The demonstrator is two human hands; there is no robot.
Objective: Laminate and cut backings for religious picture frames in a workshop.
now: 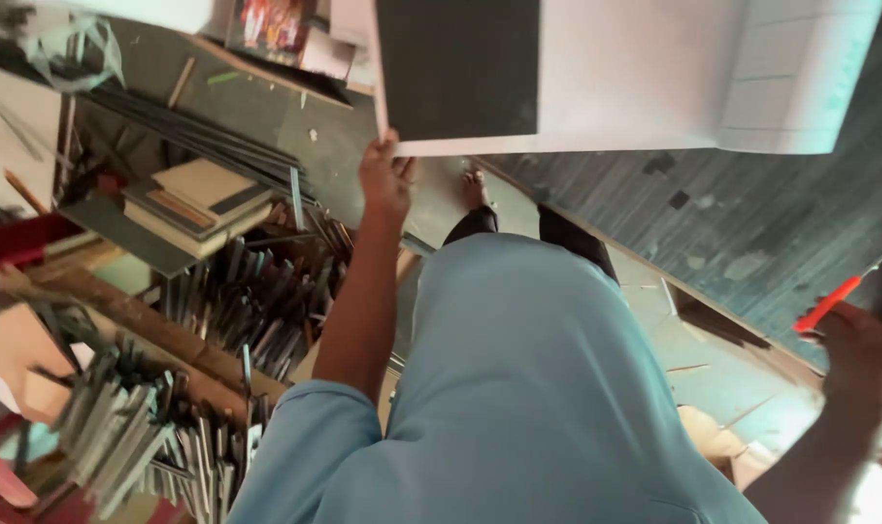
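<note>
Grey metal strips (256,301) lay heaped well left of the left hand (384,180), with stacked boards (200,199) beyond them. That hand pinched the lower corner of a large white panel (635,78), dark on its left part, whose long axis ran left to right above both hands; the left was much the nearer. The right hand (860,354), well apart to the right, was closed around an orange-red pen (827,304). A bare foot (474,186) and wood scraps (713,325) lay between them.

A small colourful printed package (271,24), red and yellow, is seen at the top left, propped among boards. Other labels or screens cannot be made out.
</note>
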